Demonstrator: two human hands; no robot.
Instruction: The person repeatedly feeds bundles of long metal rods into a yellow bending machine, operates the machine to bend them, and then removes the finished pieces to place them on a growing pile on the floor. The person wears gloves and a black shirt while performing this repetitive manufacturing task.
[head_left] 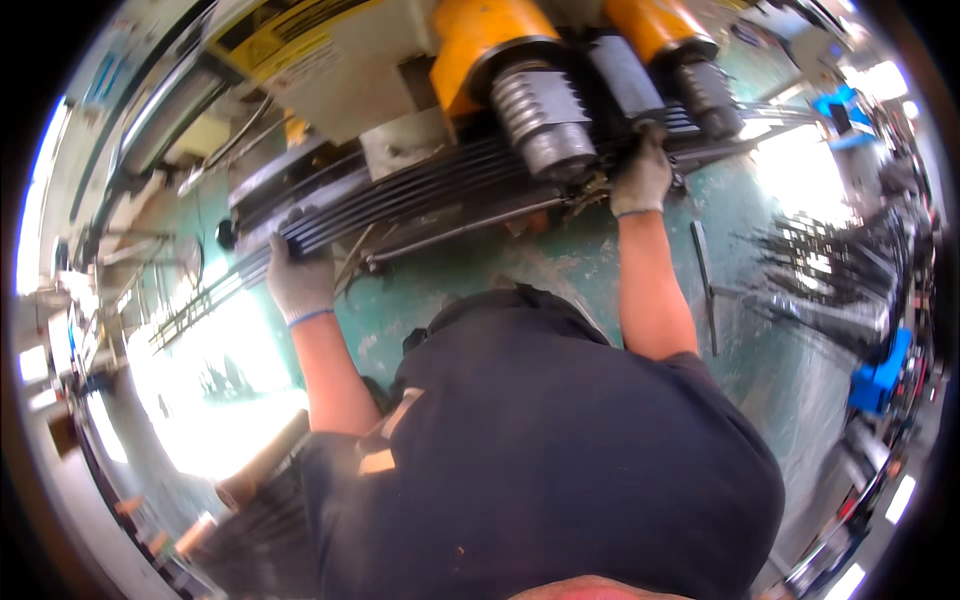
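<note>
Several long, dark, thin metal bars (410, 187) run side by side across the machine in front of me, sloping down to the left. My left hand (302, 280), in a pale work glove with dark fingertips, is closed around the bars near the machine's left end. Farther right, my right hand (640, 183), gloved too, is raised to the same bars beside a ribbed metal cylinder (545, 115). Its fingers look bent around them, though their tips are partly hidden against the dark machine parts.
Two orange machine housings (490, 35) hang above the bars, the right one with a second ribbed cylinder (708, 95). A thin rod (470, 228) runs along the machine's near side. To the right, a heap of dark metal strips (815, 260) stands by blue bins (880, 372).
</note>
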